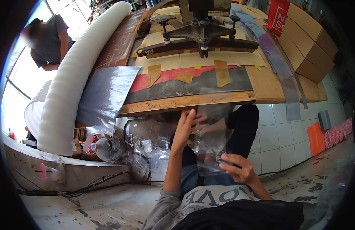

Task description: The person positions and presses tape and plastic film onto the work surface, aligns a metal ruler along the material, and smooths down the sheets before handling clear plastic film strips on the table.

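Note:
A clear plastic sheet (pixel 212 143) hangs below the table's front edge, in front of my lap. My left hand (pixel 186 125) is at its upper left side, fingers stretched and partly blurred; it seems to touch the plastic, with nothing gripped. At the lower right edge of the sheet, my right hand (pixel 242 169) is closed with the plastic at its fingertips. A small, slim dark thing (pixel 232 165) also shows between those fingers, its kind unclear. Above my hands, the wooden table edge (pixel 185 101) carries a black and red mat with tape pieces.
A black metal press head (pixel 202 34) stands over the table. A white foam roll (pixel 83 76) and a clear plastic sheet stack (pixel 106 90) lie left. Cardboard boxes (pixel 306 44) sit right. A person (pixel 51 40) works beyond the roll. A plastic bottle (pixel 108 148) lies lower left.

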Available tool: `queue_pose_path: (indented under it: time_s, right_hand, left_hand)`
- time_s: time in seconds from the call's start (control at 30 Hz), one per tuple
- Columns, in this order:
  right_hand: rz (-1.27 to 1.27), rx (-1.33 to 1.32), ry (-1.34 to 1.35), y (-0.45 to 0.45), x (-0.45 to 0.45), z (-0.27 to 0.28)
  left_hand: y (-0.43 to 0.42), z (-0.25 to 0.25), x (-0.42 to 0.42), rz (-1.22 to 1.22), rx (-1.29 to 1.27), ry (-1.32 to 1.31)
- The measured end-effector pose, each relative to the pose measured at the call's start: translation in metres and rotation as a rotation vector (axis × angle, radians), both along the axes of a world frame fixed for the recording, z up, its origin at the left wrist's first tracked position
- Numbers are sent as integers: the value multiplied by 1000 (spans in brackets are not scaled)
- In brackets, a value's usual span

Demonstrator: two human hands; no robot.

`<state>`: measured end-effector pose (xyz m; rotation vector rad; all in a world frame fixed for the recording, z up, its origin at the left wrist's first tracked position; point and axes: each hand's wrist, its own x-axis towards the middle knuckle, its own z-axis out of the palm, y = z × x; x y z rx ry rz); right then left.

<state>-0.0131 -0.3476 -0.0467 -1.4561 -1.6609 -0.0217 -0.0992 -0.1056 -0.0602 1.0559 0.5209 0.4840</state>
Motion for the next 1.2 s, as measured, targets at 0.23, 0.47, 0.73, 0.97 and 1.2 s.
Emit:
queue_pose_path:
  time_s: [0.23, 0.47, 0.73, 0.97, 1.2]
  right_hand:
    - [169, -129, 118, -3, 33, 18]
    - [-56, 142, 1019, 79, 58, 69]
    - [-90, 240, 921, 100, 76, 98]
    - [-89, 252, 851, 111, 83, 109]
    - [-25, 290, 868, 120, 84, 115]
  left_hand:
    - [-17, 4, 8, -1, 78, -10]
    - [-27, 77, 9, -170, 324, -225]
    - [-9, 107, 26, -190, 406, -237]
    - [-7, 117, 28, -189, 496, -221]
    - [-4, 123, 31, -128, 478, -227]
